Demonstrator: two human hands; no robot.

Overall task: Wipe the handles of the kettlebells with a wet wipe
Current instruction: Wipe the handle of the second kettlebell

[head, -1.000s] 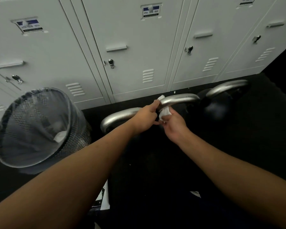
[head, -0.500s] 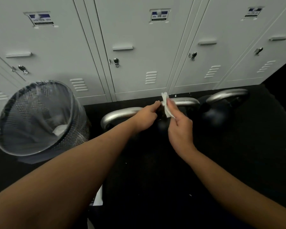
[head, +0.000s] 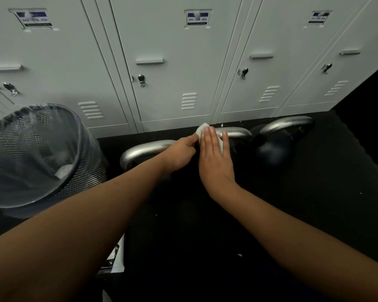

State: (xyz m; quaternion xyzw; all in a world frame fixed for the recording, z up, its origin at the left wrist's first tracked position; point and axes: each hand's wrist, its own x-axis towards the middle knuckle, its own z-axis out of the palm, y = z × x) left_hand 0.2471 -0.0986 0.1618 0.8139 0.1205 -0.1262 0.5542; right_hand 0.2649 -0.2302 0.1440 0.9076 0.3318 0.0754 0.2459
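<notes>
From the head view, three kettlebells stand in a row on the black floor point(head: 303, 192) just in front of a bank of pale grey lockers point(head: 172, 44), their silver handles catching the light while the dark bodies are hard to make out. The wet wipe point(head: 202, 129) lies draped over the near-left end of the middle handle point(head: 238, 132), with a white corner sticking up past the fingertips and another strip showing at the right side of the hand. The right grip point(head: 214, 155), a bare hand, is flat with its fingers straight and together, pressing the wipe down onto that handle and curling around nothing. The left grip point(head: 181, 151) is curled, and its thumb and fingertips pinch the wipe's left edge. It lies over the right end of the left handle point(head: 144, 150), which arcs away towards the left. The right handle point(head: 287, 124) is well apart from both hands, above its rounded black body point(head: 271, 151). To the left, beside the left forearm, stands a black mesh waste bin point(head: 87, 168) lined with a clear bag, with crumpled white material point(head: 62, 171) inside it. Each locker door has a label, a pull handle, a lock and a small vent.
</notes>
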